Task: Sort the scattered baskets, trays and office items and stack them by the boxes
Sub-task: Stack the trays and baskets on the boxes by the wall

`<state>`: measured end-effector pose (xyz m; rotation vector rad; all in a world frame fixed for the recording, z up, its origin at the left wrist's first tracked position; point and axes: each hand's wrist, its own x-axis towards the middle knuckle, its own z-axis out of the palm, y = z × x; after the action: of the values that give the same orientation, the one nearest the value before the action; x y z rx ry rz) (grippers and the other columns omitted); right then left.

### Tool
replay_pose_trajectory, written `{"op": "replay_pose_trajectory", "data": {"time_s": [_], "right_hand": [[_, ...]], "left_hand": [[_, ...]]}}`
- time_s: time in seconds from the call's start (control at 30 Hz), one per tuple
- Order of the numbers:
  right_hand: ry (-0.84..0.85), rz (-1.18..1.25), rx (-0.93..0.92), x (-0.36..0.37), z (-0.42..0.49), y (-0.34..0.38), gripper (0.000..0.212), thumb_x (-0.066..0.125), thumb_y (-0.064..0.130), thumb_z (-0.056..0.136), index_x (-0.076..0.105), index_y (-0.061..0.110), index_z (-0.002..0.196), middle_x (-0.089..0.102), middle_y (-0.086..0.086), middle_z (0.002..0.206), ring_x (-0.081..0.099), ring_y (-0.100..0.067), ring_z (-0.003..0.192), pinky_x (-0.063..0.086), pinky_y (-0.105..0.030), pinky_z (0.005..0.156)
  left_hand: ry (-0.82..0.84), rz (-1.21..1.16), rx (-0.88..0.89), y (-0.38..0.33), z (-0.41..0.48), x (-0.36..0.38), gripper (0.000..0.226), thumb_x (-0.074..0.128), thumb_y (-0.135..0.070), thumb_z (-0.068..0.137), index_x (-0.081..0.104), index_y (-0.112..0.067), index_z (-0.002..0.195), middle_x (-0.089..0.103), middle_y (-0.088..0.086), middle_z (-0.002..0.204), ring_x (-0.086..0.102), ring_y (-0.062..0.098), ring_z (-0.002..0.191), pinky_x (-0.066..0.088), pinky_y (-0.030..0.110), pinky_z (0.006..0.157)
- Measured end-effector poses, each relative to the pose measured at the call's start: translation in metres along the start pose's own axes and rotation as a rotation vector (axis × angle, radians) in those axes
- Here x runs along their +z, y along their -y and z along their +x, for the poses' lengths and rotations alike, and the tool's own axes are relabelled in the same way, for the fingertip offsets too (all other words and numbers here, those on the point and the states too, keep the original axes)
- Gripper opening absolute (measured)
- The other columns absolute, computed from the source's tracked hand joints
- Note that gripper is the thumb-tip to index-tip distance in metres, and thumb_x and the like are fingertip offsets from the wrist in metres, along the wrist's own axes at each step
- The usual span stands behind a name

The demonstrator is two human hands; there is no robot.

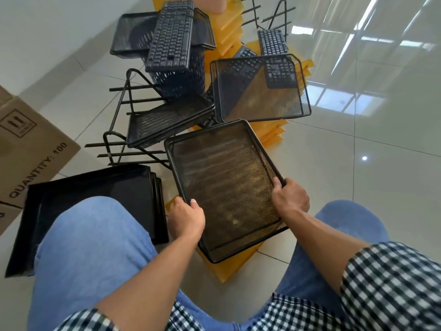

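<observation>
I hold a black mesh tray [224,182] above the floor between my knees. My left hand [187,217] grips its left rim and my right hand [291,195] grips its right rim. To the left, a stack of solid black trays [100,194] lies on the floor beside a cardboard box [28,149]. Ahead lie another mesh tray [260,91] over keyboards, a mesh tray [167,120] on a black wire rack [119,115], and a keyboard [171,34] on top of a dark basket [181,80].
Yellow plastic trays [229,22] lie scattered under and behind the pile, some under the held tray. A second wire rack [265,13] stands at the back. A further keyboard [272,41] lies at the back right. Glossy tiled floor [370,163] stretches to the right.
</observation>
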<state>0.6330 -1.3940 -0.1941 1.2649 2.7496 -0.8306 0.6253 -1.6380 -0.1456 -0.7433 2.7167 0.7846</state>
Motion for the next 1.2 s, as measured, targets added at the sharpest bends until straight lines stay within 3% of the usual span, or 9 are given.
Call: {"op": "replay_pose_trajectory", "data": {"time_s": [0.17, 0.33, 0.43, 0.63, 0.77, 0.87, 1.03, 1.2], "right_hand": [[0.001, 0.018, 0.04, -0.004, 0.0, -0.003, 0.04, 0.044, 0.056, 0.101, 0.067, 0.022, 0.102, 0.058, -0.001, 0.082, 0.057, -0.027, 0.082, 0.041, -0.034, 0.072], [-0.034, 0.034, 0.077, -0.008, 0.001, -0.006, 0.04, 0.049, 0.056, 0.099, 0.062, 0.019, 0.096, 0.06, -0.002, 0.081, 0.055, -0.025, 0.077, 0.041, -0.033, 0.07], [-0.026, 0.036, 0.11, -0.018, -0.003, -0.003, 0.04, 0.05, 0.056, 0.099, 0.061, 0.019, 0.094, 0.064, -0.004, 0.085, 0.057, -0.026, 0.078, 0.042, -0.034, 0.069], [0.074, 0.033, 0.247, -0.068, -0.038, 0.022, 0.035, 0.051, 0.052, 0.1, 0.061, 0.019, 0.098, 0.067, -0.006, 0.094, 0.059, -0.028, 0.087, 0.042, -0.035, 0.073], [0.143, -0.005, 0.309, -0.102, -0.057, 0.04, 0.034, 0.05, 0.048, 0.102, 0.066, 0.018, 0.107, 0.069, -0.009, 0.102, 0.061, -0.031, 0.095, 0.042, -0.034, 0.076], [0.19, -0.041, 0.356, -0.133, -0.072, 0.053, 0.036, 0.05, 0.047, 0.103, 0.067, 0.016, 0.105, 0.069, -0.011, 0.104, 0.063, -0.033, 0.1, 0.043, -0.035, 0.078], [0.201, -0.054, 0.417, -0.197, -0.105, 0.077, 0.036, 0.048, 0.046, 0.103, 0.068, 0.017, 0.11, 0.07, -0.011, 0.105, 0.064, -0.034, 0.102, 0.049, -0.039, 0.087], [0.181, -0.024, 0.468, -0.278, -0.133, 0.105, 0.038, 0.048, 0.046, 0.103, 0.068, 0.014, 0.109, 0.071, -0.012, 0.105, 0.064, -0.035, 0.104, 0.047, -0.037, 0.088]], "left_hand": [[0.008, -0.1, -0.003, -0.009, 0.0, 0.004, 0.02, 0.046, -0.032, 0.104, 0.047, -0.012, 0.108, 0.064, 0.018, 0.116, 0.06, 0.032, 0.096, 0.039, 0.035, 0.072], [0.011, -0.122, 0.003, -0.015, 0.004, 0.008, 0.034, 0.052, -0.029, 0.103, 0.053, -0.006, 0.127, 0.064, 0.018, 0.12, 0.061, 0.037, 0.111, 0.046, 0.038, 0.079], [0.038, -0.128, -0.01, -0.024, 0.009, -0.002, 0.036, 0.054, -0.03, 0.102, 0.057, -0.004, 0.127, 0.065, 0.018, 0.122, 0.061, 0.036, 0.113, 0.049, 0.04, 0.082], [0.212, 0.093, -0.017, -0.053, -0.002, -0.063, 0.023, 0.05, -0.024, 0.103, 0.057, -0.008, 0.118, 0.063, 0.013, 0.12, 0.059, 0.034, 0.112, 0.045, 0.036, 0.08], [0.339, 0.114, -0.019, -0.065, -0.006, -0.102, 0.032, 0.051, -0.022, 0.103, 0.053, -0.005, 0.131, 0.058, 0.014, 0.132, 0.055, 0.035, 0.121, 0.047, 0.038, 0.093], [0.486, 0.023, -0.118, -0.069, -0.01, -0.128, 0.042, 0.052, -0.026, 0.103, 0.049, -0.004, 0.139, 0.056, 0.015, 0.137, 0.054, 0.036, 0.124, 0.046, 0.036, 0.101], [0.655, -0.213, -0.27, -0.092, -0.035, -0.184, 0.047, 0.046, -0.03, 0.105, 0.042, -0.015, 0.15, 0.053, 0.011, 0.144, 0.053, 0.034, 0.129, 0.045, 0.048, 0.109], [0.709, -0.265, -0.208, -0.128, -0.07, -0.255, 0.044, 0.052, -0.025, 0.103, 0.045, -0.02, 0.147, 0.058, 0.006, 0.139, 0.056, 0.031, 0.125, 0.046, 0.052, 0.107]]}}
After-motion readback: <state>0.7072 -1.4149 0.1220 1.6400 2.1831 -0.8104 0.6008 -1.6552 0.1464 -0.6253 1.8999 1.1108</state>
